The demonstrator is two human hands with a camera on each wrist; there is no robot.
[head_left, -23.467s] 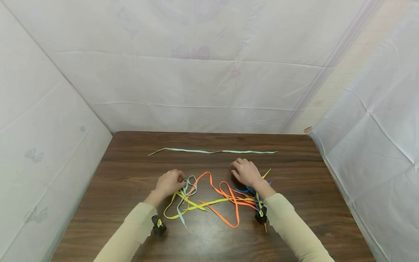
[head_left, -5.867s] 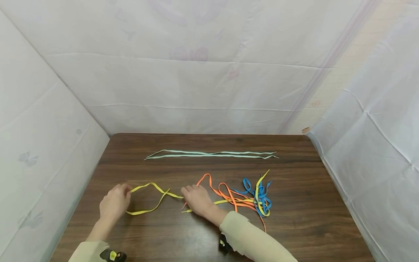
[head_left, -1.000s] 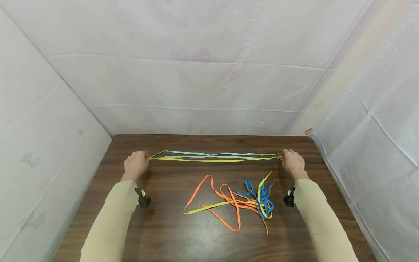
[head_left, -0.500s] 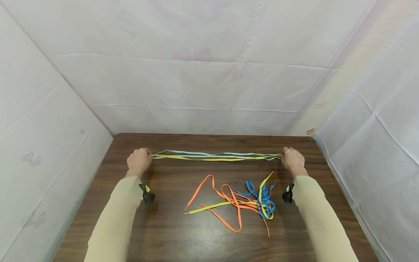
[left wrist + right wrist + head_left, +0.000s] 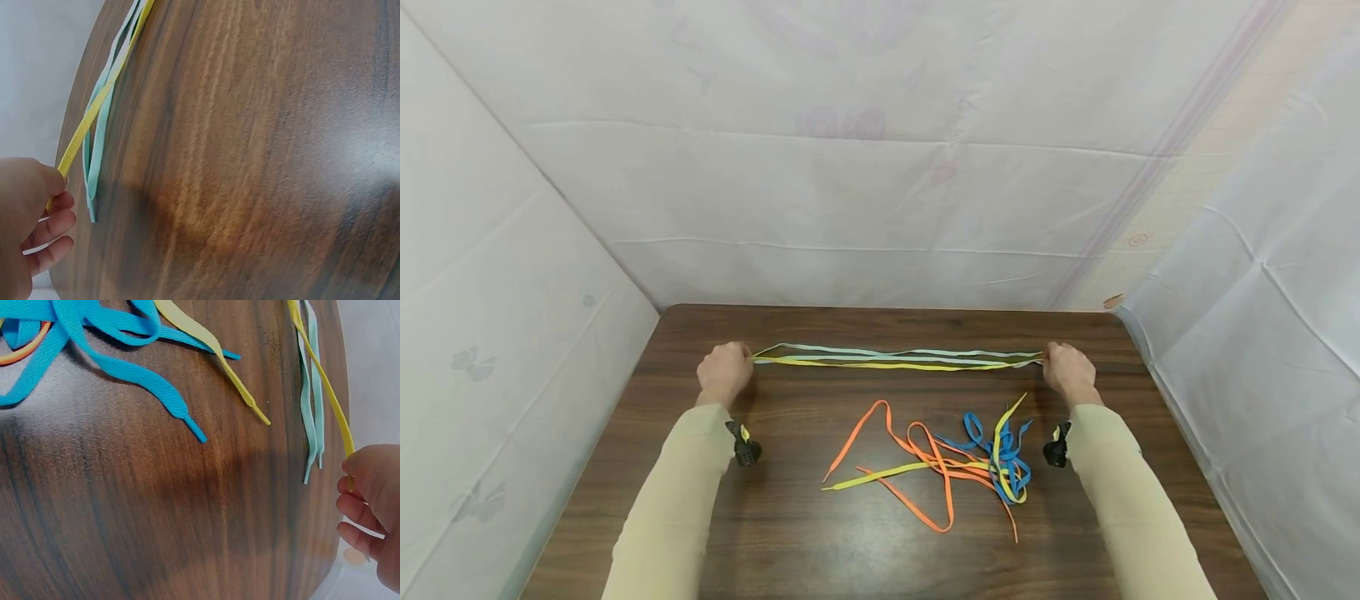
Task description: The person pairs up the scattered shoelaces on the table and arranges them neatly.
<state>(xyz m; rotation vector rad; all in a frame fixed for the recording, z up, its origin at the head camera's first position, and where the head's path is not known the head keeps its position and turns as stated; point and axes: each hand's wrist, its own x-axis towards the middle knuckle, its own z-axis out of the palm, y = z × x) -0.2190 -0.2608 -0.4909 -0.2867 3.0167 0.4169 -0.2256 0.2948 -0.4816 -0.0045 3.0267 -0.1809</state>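
A yellow shoelace stretches between my two hands near the far side of the table, its middle hanging in a slight sag. My left hand pinches one end between thumb and forefinger, as the left wrist view shows on the yellow lace. At the other end, my right hand pinches the lace the same way, its tip poking out below the thumb. Two mint-green shoelaces lie lengthwise on the table right beside it, and the yellow one crosses over them in both wrist views.
Nearer me on the brown wooden table is a loose tangle: an orange shoelace, a blue shoelace and another yellow shoelace. White cloth walls stand close behind the table and at both sides.
Earlier, a mint lace joined the first at the back, and the yellow lace was drawn from the tangle. Over the last second both hands shift slightly inward, still holding the yellow lace.
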